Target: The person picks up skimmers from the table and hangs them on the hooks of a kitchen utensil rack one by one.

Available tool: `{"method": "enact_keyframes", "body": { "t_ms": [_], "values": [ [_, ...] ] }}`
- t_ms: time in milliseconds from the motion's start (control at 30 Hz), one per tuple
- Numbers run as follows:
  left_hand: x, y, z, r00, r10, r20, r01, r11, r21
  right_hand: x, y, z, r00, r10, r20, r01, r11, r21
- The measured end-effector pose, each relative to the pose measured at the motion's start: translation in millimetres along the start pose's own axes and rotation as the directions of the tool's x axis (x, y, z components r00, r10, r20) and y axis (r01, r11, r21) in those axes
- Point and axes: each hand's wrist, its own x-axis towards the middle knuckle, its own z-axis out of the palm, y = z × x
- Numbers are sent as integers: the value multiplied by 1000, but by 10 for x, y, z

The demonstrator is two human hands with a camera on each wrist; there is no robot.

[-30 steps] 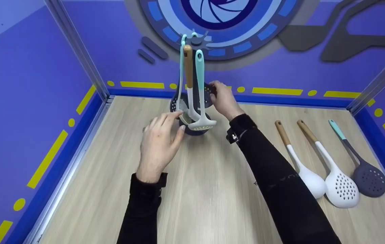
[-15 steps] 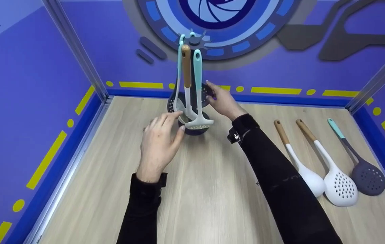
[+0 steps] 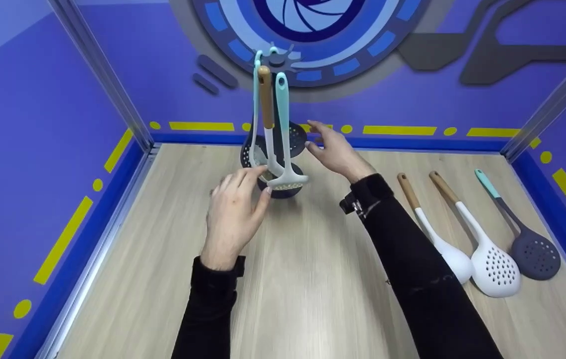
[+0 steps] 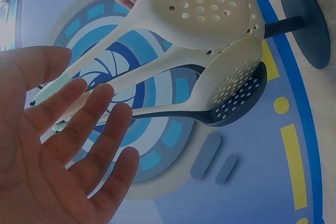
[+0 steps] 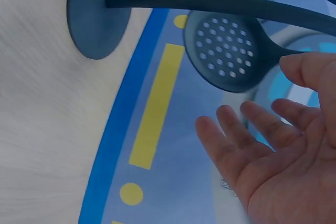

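Observation:
A dark utensil stand (image 5: 100, 30) with a round base holds several hanging kitchen utensils. At its front hangs a white slotted turner (image 3: 288, 181) with a mint handle; beside it is a utensil with a brown wooden handle (image 3: 265, 97). A white skimmer (image 4: 236, 74) and a dark skimmer (image 4: 241, 98) hang on the left side. My left hand (image 3: 234, 212) is close to these, fingers extended; whether it touches them I cannot tell. Another dark skimmer (image 5: 223, 51) hangs at the back right. My right hand (image 3: 338, 152) is beside it with spread fingers, holding nothing.
On the wooden table (image 3: 313, 279) at the right lie a white ladle (image 3: 455, 259), a white skimmer with a wooden handle (image 3: 496, 269) and a dark skimmer with a mint handle (image 3: 536, 254). A blue printed wall (image 3: 203, 99) stands close behind the stand.
My right hand has come off the dark skimmer at the back, moving slightly right, and its fingers have spread. My left hand has stayed nearly still. The head view has shifted slightly.

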Motion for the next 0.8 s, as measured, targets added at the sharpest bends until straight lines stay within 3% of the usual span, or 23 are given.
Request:
{"method": "enact_keyframes", "body": {
  "t_ms": [467,800],
  "values": [
    [-15,26,29,1000,-1,25,1,1000,10,-461,60,-156,995,37,-92,-39,999,-23],
    [-10,67,123,999,38,35,-39,999,30,-807,129,-181,990,48,-129,-56,997,-59]
  ]
}}
